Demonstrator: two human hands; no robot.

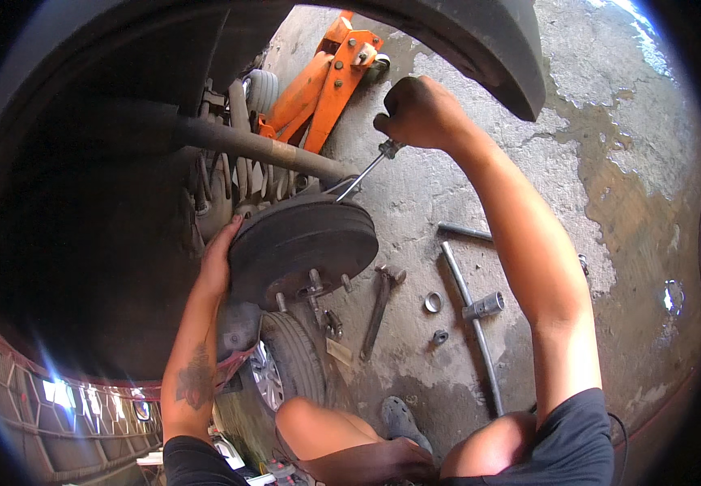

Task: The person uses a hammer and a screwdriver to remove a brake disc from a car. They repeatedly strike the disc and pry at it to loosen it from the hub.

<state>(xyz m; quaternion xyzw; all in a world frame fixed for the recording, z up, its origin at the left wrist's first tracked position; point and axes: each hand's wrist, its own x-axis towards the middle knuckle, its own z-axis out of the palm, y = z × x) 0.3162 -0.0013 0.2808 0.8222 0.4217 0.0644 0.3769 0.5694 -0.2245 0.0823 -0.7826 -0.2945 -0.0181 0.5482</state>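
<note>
Head view: cracked concrete floor (pixel 520 186), wet patches at right; dark wheel arch (pixel 480 49) overhead, orange jack (pixel 336 89) behind.

Brake drum (pixel 306 243) sits in the arch at the end of the axle tube (pixel 265 150), tilted, studs (pixel 315 279) facing the person. Left hand (pixel 218 253) on its left edge; can't tell if those fingers are spread or together, tips mostly hidden. Right hand (pixel 419 113) above: fingers curled tight around the screwdriver (pixel 369 172) handle, shaft slanting down, tip at the drum's back upper edge.

Containers: small metal cup (pixel 433 302) on the floor, contents too small to tell. Socket (pixel 484 305) on a long bar (pixel 480 348) near it. Hammer (pixel 380 312) lies left of the cup. Tyre (pixel 295 356) below the drum, silver rim (pixel 268 377) inside it.
</note>
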